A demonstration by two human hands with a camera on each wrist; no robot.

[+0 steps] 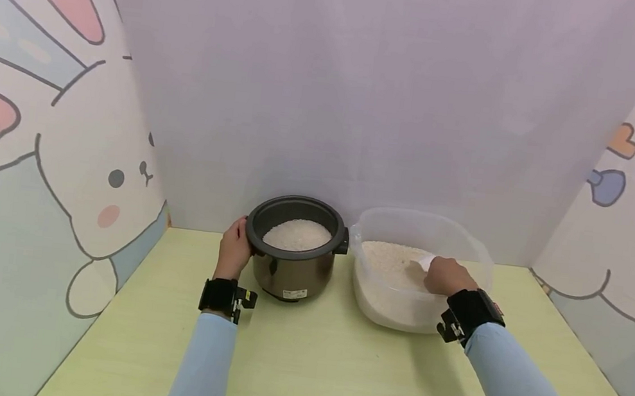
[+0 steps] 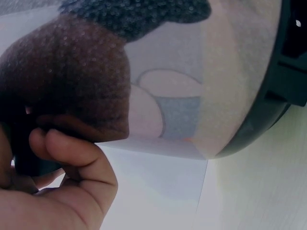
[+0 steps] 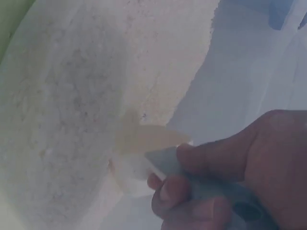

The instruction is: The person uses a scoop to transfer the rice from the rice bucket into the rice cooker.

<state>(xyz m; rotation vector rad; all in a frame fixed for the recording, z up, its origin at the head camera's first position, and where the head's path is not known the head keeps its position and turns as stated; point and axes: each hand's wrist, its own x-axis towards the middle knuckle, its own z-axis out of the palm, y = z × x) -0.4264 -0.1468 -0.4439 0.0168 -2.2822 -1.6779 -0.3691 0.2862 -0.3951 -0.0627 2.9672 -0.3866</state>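
Observation:
A dark metallic rice cooker [image 1: 286, 275] stands without a lid, white rice [image 1: 297, 236] inside its black pot. My left hand [image 1: 234, 250] grips the cooker's left side handle; in the left wrist view the fingers curl round that black handle [image 2: 36, 165]. To the right is a translucent plastic tub [image 1: 425, 225] holding more rice [image 1: 387, 257]. My right hand [image 1: 450, 278] reaches over its rim and holds a white scoop [image 1: 424, 261]. In the right wrist view, thumb and fingers pinch the scoop's handle [image 3: 192, 184], its blade close over the rice.
Both containers stand at the back of a pale yellow-green table [image 1: 323, 366], near a plain light curtain [image 1: 317, 95]. Side panels with a cartoon rabbit [image 1: 95, 155] and a cartoon pig [image 1: 626, 243] enclose the table. The cooker's right handle [image 1: 342, 242] is close to the tub.

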